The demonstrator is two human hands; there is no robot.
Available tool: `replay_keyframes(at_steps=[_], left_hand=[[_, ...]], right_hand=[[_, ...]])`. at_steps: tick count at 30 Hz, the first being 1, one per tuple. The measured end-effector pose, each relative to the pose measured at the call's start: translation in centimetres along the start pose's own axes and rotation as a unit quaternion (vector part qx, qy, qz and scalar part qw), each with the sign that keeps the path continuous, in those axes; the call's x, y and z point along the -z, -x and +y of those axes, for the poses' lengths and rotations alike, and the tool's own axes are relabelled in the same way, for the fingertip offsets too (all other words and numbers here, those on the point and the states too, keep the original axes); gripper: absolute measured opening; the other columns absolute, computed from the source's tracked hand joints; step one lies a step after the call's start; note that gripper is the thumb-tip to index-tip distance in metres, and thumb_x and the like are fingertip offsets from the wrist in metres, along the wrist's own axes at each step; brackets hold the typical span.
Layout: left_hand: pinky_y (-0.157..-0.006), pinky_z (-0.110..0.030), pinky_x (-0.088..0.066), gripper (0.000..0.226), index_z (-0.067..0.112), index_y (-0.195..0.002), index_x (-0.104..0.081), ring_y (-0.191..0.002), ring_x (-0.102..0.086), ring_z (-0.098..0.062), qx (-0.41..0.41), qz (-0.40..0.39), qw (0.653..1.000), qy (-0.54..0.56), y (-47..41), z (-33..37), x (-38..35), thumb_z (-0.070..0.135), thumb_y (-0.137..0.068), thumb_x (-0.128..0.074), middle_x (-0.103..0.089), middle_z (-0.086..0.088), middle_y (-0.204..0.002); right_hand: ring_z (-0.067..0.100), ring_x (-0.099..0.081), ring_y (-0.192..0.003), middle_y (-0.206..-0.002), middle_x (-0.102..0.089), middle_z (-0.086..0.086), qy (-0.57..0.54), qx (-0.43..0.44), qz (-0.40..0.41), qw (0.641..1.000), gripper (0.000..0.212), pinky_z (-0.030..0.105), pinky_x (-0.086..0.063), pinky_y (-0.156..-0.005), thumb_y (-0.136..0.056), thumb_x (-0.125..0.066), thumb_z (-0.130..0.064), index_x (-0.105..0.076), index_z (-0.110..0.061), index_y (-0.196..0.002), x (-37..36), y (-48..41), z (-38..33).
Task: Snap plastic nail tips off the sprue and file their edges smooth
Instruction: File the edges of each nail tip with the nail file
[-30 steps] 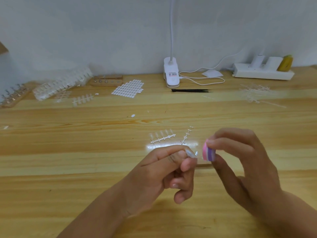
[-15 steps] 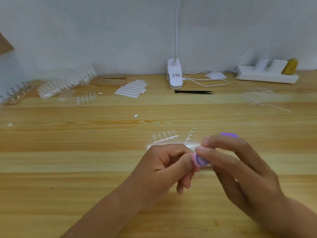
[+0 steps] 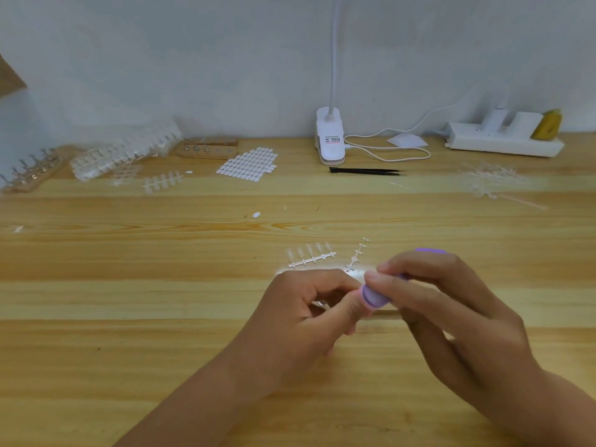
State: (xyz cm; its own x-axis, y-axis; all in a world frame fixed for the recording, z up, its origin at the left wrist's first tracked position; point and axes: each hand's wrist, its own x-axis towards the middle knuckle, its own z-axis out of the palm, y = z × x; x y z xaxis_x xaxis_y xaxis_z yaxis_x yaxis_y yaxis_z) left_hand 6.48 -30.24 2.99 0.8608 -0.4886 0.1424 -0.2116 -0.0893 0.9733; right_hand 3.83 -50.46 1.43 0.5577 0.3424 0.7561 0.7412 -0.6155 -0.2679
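My right hand (image 3: 451,304) grips a purple and pink nail file (image 3: 374,296) between thumb and fingers, its far end showing above my knuckles. My left hand (image 3: 309,308) has its fingers curled and its thumb tip against the file's near end. The nail tip it pinches is almost hidden between thumb and file. Just beyond my hands a sprue with several clear nail tips (image 3: 311,256) lies flat on the wooden table (image 3: 129,301). A bare sprue strip (image 3: 357,254) lies to its right.
Along the back stand a white clip lamp (image 3: 329,140) with its cable, black tweezers (image 3: 364,171), a white power strip (image 3: 503,141), a sheet of white adhesive tabs (image 3: 248,164), more nail sprues (image 3: 122,153) at left and empty sprues (image 3: 490,179) at right.
My hands closed together: the nail tip, visible a second ago at my left fingertips, is now covered by the file, which turned from edge-on to flat against my left thumb.
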Motion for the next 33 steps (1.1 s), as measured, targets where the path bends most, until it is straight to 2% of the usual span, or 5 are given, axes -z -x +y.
replay_keyframes(at_steps=[9,14,19,24,33], left_hand=[[-0.045,-0.023,-0.042,0.008,0.03,-0.085,-0.076,-0.05,-0.05,0.002,-0.036,0.029,0.998,-0.049,0.0,0.1,0.0,0.032,-0.086,-0.069,-0.063,0.013,-0.065],[-0.045,-0.032,-0.046,0.006,0.021,-0.081,-0.076,-0.058,-0.053,-0.004,-0.03,0.051,0.996,-0.062,0.0,-0.2,-0.2,0.023,-0.083,-0.071,-0.065,0.002,-0.07],[-0.048,-0.021,-0.044,0.009,0.024,-0.084,-0.079,-0.061,-0.057,-0.003,-0.069,0.069,0.99,-0.099,0.1,-0.1,-0.2,0.03,-0.082,-0.073,-0.066,0.006,-0.067],[-0.051,-0.023,-0.048,0.006,0.018,-0.078,-0.079,-0.065,-0.062,-0.009,-0.09,0.096,0.982,-0.134,0.0,-0.1,-0.3,0.019,-0.079,-0.073,-0.067,0.005,-0.069],[-0.057,-0.019,-0.049,0.011,0.016,-0.087,-0.08,-0.069,-0.063,-0.009,-0.164,0.145,0.954,-0.207,0.0,-0.5,-0.4,0.009,-0.08,-0.077,-0.069,0.006,-0.078]], right_hand=[[0.016,-0.058,-0.11,-0.116,-0.059,0.008,0.008,0.009,-0.036,0.999,0.036,0.024,-0.044,-0.093,-0.093,-0.053,0.009,-0.063,-0.003,-0.125,0.3,0.0,0.6],[0.017,-0.06,-0.108,-0.117,-0.058,0.003,0.051,-0.027,-0.034,0.998,0.036,0.03,-0.049,-0.091,-0.094,-0.051,0.008,-0.064,-0.005,-0.125,0.5,-0.3,1.4],[0.017,-0.058,-0.109,-0.115,-0.058,0.008,0.009,0.024,-0.045,0.999,0.034,0.026,-0.043,-0.095,-0.095,-0.051,0.006,-0.064,-0.002,-0.125,0.1,0.0,0.3],[0.021,-0.064,-0.107,-0.117,-0.058,0.003,0.02,-0.035,-0.012,0.999,0.034,0.037,-0.051,-0.088,-0.093,-0.053,0.008,-0.064,-0.003,-0.124,0.3,-0.3,0.5],[0.016,-0.062,-0.104,-0.112,-0.061,0.007,0.02,-0.048,0.007,0.999,0.029,0.025,-0.048,-0.093,-0.093,-0.055,0.003,-0.066,-0.003,-0.12,-0.1,-0.4,0.2]])
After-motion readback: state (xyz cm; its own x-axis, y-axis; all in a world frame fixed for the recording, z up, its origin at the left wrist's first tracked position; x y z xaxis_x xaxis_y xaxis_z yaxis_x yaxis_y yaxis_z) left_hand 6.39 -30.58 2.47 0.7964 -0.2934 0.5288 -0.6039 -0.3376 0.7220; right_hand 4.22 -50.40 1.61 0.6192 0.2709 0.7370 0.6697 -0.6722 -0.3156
